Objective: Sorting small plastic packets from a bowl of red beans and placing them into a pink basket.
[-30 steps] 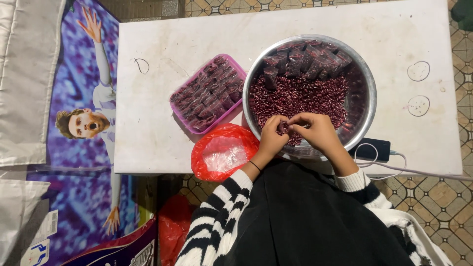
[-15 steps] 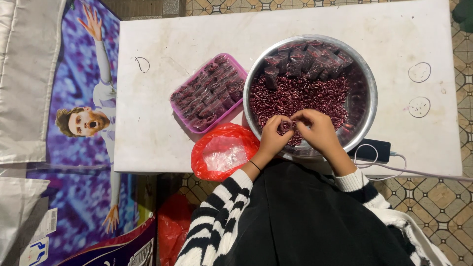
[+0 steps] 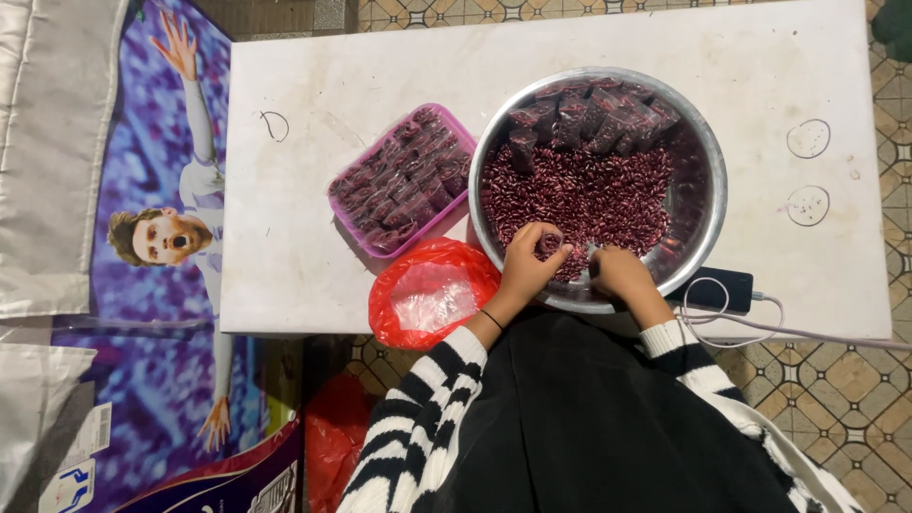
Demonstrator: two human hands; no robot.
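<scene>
A big round metal bowl [image 3: 705,223] on the white table holds a heap of dark red beans [image 3: 589,195] and, along its far side, several small filled packets [image 3: 594,114]. My left hand [image 3: 527,271] is at the bowl's near edge, fingers curled around a small clump or packet of beans. My right hand [image 3: 622,275] rests beside it on the bowl's near rim, fingers bent down into the beans; what it holds is hidden. The two hands are a little apart.
A pink tray [image 3: 339,185] packed with bean packets lies left of the bowl. A red plastic bag [image 3: 432,290] with clear bags sits at the table's near edge. A dark power bank [image 3: 722,288] with a white cable lies right of my hands. A printed poster covers the floor at left.
My hands were pressed together over the beans; now they have drawn apart, the left one still curled around beans.
</scene>
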